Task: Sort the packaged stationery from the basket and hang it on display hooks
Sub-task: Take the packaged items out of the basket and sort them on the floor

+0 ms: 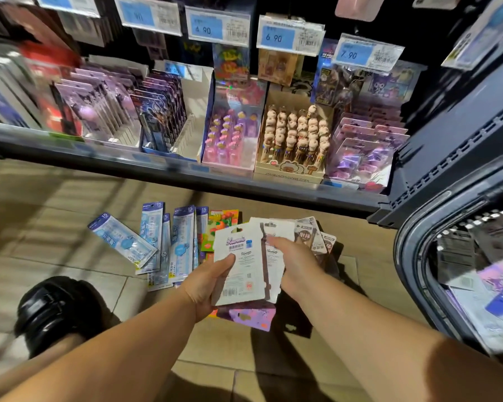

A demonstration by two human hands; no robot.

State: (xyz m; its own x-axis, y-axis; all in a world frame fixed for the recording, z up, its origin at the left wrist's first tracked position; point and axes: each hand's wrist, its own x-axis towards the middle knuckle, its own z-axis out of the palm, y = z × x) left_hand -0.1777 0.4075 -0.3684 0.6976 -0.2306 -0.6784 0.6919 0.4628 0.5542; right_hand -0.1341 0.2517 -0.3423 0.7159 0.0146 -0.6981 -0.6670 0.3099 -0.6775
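Here's the sorting in full swing: a fan of white-backed Kuromi packs sits low in the middle of the scene, above the floor, backs facing up, with the hang holes at the far end.

The left hand clamps the near-left edge of the front pack. Its thumb is pressed on the printed back and its fingers are curled underneath. The right hand has the next white pack, with fingers folded over its face near the top. A purple pack peeks out below the stack, nearer than both hands.

My read is that matching packs are being peeled apart. The good way is to slide one card sideways off the stack, keep the hang holes lined up at the far end, and not let the bottom purple one slip.

On the floor to the left lie blue ruler packs in a loose group, with a fruit-print pack just beside them. Dark-labelled packs lie to the far right of the hands.

The basket sits at the right, more packets inside. Further off is the shelf of pens, and blue price tags hang above it. A black shoe sits near left.
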